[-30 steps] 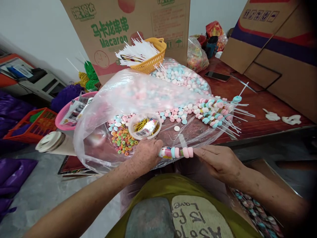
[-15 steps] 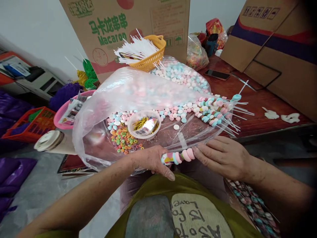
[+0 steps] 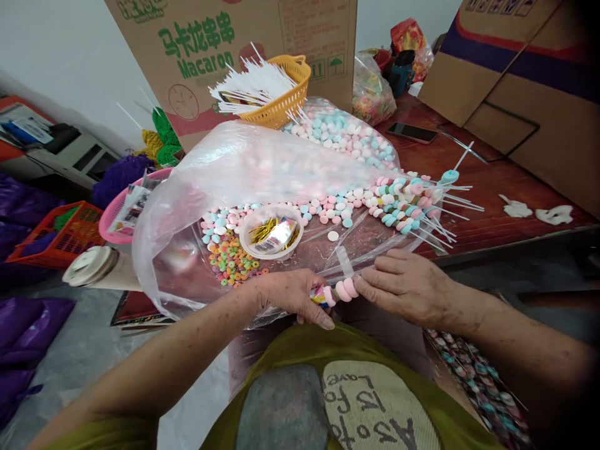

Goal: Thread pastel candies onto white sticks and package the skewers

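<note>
Just in front of my body, both hands are at a marshmallow skewer [image 3: 347,290] lying roughly level. My left hand [image 3: 296,295] is wrapped round its left end, covering part of a small printed wrapper [image 3: 319,296]. Pink marshmallows show between the hands. At the right end, the fingers of my right hand [image 3: 404,285] are closed together; the stick there is hidden. Just beyond the hands stands a white plastic bowl [image 3: 244,245] holding gold twist ties and small printed packets. Coloured candy rings [image 3: 232,259] lie beside it, with loose marshmallows [image 3: 335,206] behind.
Finished-looking skewers [image 3: 403,203] lie piled at the table's right edge, sticks pointing right. A yellow basket [image 3: 276,103] of white sticks stands on the clear plastic bag [image 3: 206,150]. Cardboard boxes [image 3: 300,31] rise behind. A phone [image 3: 412,132] and a lidded cup [image 3: 100,269] are also there.
My left hand has slid right along the skewer and now covers more of the wrapper and the left-hand marshmallows. My right hand has shifted slightly left. The view has moved a little.
</note>
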Motion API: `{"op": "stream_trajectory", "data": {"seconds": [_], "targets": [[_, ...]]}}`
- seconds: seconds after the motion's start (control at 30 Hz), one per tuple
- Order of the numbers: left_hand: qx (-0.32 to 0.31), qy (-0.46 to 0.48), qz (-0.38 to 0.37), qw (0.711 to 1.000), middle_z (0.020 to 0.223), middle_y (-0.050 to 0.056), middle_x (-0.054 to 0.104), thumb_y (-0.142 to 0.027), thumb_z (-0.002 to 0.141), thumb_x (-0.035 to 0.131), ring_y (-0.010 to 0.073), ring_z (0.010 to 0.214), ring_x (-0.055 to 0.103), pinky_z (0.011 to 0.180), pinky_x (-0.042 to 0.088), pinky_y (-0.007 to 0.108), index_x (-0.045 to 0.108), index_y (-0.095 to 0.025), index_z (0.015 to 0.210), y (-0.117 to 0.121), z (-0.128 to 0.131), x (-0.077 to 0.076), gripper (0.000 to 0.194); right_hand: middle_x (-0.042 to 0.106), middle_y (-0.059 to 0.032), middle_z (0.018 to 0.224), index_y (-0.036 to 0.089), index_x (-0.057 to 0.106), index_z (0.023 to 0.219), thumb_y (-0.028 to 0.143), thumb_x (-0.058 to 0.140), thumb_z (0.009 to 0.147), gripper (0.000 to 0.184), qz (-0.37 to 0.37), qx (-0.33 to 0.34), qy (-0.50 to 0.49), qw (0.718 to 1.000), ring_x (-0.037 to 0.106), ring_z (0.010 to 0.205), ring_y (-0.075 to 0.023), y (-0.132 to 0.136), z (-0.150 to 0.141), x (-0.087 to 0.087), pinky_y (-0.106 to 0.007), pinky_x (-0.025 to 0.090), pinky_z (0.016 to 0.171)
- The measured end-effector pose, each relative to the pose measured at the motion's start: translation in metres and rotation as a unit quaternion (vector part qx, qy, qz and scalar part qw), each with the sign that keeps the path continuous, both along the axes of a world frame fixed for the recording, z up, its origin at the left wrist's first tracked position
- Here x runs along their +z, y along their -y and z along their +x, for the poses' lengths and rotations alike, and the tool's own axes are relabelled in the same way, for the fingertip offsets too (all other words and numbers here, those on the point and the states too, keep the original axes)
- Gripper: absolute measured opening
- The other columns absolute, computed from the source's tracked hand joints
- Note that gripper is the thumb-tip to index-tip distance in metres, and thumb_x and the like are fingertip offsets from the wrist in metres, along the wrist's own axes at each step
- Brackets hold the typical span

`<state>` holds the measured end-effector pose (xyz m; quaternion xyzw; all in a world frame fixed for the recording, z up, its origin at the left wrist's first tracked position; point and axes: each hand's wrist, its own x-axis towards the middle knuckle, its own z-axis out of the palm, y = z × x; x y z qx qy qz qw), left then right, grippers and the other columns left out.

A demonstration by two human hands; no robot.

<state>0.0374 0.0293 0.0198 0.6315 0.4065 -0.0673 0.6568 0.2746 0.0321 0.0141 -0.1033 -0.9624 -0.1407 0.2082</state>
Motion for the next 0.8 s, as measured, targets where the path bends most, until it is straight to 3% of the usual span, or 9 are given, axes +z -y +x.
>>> {"op": "stream_trajectory", "data": {"seconds": [0.17,0.3,0.37,0.47,0.53,0.57,0.67,0.73,0.8], "targets": [[-0.072,-0.126,0.344,0.928,0.056,-0.002,0.054,-0.033,0.062,0.070,0.0155,0.054,0.053,0.052,0.036,0.025,0.056,-0.019,0.062,-0.006,0.013,0.003,0.019,0.063,-0.0055,0.074,0.014,0.061,0.091,0.011,0.037,0.087,0.024,-0.084,-0.091,-0.038,0.992,0.051,0.064,-0.0150,0.018,-0.015,-0.031,-0.030,0.035,0.056],[-0.101,-0.191,0.469,0.856,0.063,0.003,0.060,-0.025,0.062,0.068,0.0249,0.067,0.060,0.068,0.043,0.035,0.062,-0.020,0.075,-0.010,0.015,0.016,0.016,0.063,-0.0058,0.075,0.014,0.062,0.094,0.009,0.038,0.086,0.026,-0.173,-0.157,-0.082,0.969,0.056,0.068,-0.0152,0.022,-0.014,-0.041,-0.026,0.038,0.058],[-0.001,-0.158,0.541,0.826,0.081,0.005,0.064,-0.025,0.058,0.074,0.0291,0.084,0.060,0.082,0.042,0.042,0.062,-0.022,0.092,-0.009,0.009,0.022,0.036,0.063,-0.0050,0.074,0.015,0.061,0.091,0.013,0.040,0.088,0.022,-0.252,-0.205,-0.147,0.934,0.056,0.067,-0.0142,0.023,-0.009,-0.041,-0.024,0.039,0.059],[0.317,-0.021,0.615,0.721,0.116,0.009,0.057,-0.034,0.058,0.077,0.0308,0.112,0.049,0.099,0.032,0.047,0.054,-0.025,0.112,-0.004,0.000,0.020,0.060,0.059,-0.0015,0.067,0.017,0.059,0.080,0.026,0.044,0.090,0.020,-0.422,-0.254,-0.272,0.827,0.052,0.060,-0.0113,0.027,-0.010,-0.039,-0.023,0.038,0.056],[0.505,0.139,0.507,0.685,0.128,0.011,0.049,-0.043,0.060,0.076,0.0268,0.114,0.049,0.097,0.036,0.043,0.043,-0.026,0.124,-0.001,-0.001,0.012,0.074,0.053,0.0014,0.060,0.018,0.057,0.073,0.035,0.045,0.089,0.026,-0.558,-0.240,-0.334,0.721,0.045,0.052,-0.0089,0.031,-0.020,-0.039,-0.021,0.034,0.049],[0.544,0.217,0.407,0.701,0.126,0.011,0.050,-0.049,0.060,0.075,0.0257,0.111,0.052,0.094,0.040,0.041,0.042,-0.025,0.125,-0.001,0.000,0.009,0.077,0.050,0.0029,0.056,0.018,0.055,0.071,0.039,0.045,0.089,0.029,-0.629,-0.216,-0.350,0.660,0.041,0.047,-0.0076,0.033,-0.027,-0.039,-0.021,0.030,0.045],[0.528,0.384,0.115,0.748,0.108,0.012,0.062,-0.067,0.060,0.064,0.0260,0.097,0.060,0.085,0.046,0.041,0.051,-0.019,0.115,-0.007,0.003,0.005,0.074,0.047,0.0054,0.054,0.018,0.052,0.069,0.046,0.048,0.086,0.033,-0.784,-0.120,-0.363,0.490,0.027,0.037,-0.0036,0.039,-0.052,-0.037,-0.020,0.018,0.037],[0.490,0.451,0.040,0.745,0.090,0.008,0.067,-0.063,0.064,0.064,0.0226,0.082,0.064,0.080,0.049,0.040,0.056,-0.018,0.109,-0.013,0.004,0.011,0.064,0.052,0.0045,0.058,0.017,0.050,0.071,0.046,0.051,0.084,0.031,-0.829,-0.079,-0.356,0.424,0.027,0.034,-0.0023,0.041,-0.065,-0.035,-0.020,0.016,0.036],[0.480,0.488,0.031,0.728,0.067,-0.001,0.064,-0.047,0.068,0.069,0.0143,0.060,0.061,0.074,0.050,0.035,0.060,-0.018,0.100,-0.019,0.004,0.018,0.044,0.055,0.0038,0.059,0.018,0.049,0.072,0.046,0.052,0.083,0.031,-0.850,-0.064,-0.329,0.406,0.027,0.032,-0.0024,0.043,-0.072,-0.033,-0.020,0.016,0.034]]}}
